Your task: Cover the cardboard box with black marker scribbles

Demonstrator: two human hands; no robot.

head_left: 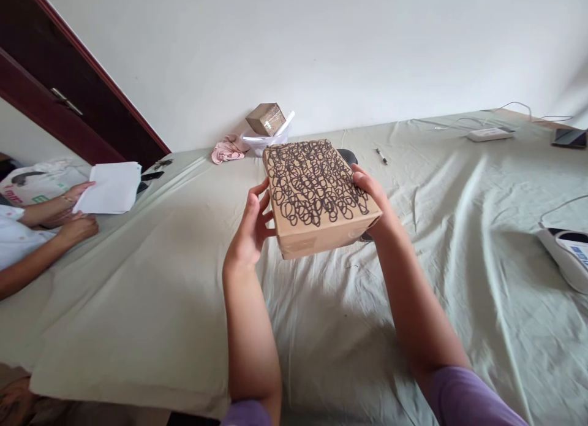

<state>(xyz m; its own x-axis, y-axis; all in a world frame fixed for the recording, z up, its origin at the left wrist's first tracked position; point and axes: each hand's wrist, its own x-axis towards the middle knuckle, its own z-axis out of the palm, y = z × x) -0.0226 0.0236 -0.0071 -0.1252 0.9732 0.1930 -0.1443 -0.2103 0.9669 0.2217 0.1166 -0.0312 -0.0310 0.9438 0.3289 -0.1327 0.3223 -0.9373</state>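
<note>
Between my two hands is a brown cardboard box [321,187], its top face covered with looping black scribbles. My left hand [252,227] grips the box's left side, thumb up and fingers along the wall. On the right side my right hand [371,196] has its thumb over the top edge, and its other fingers are hidden behind the box. The box looks raised above the green cloth and slightly tilted, with its front face toward me. Part of a dark object [348,156] shows behind the box; I cannot make out what it is.
A pen [381,156] lies on the green sheet [184,248]. By the wall, a small carton [266,118] rests on a plastic basin [257,143] beside a pink cloth [228,149]. At left another person's hands hold white paper [113,187]. White devices [567,254] with cables lie at right.
</note>
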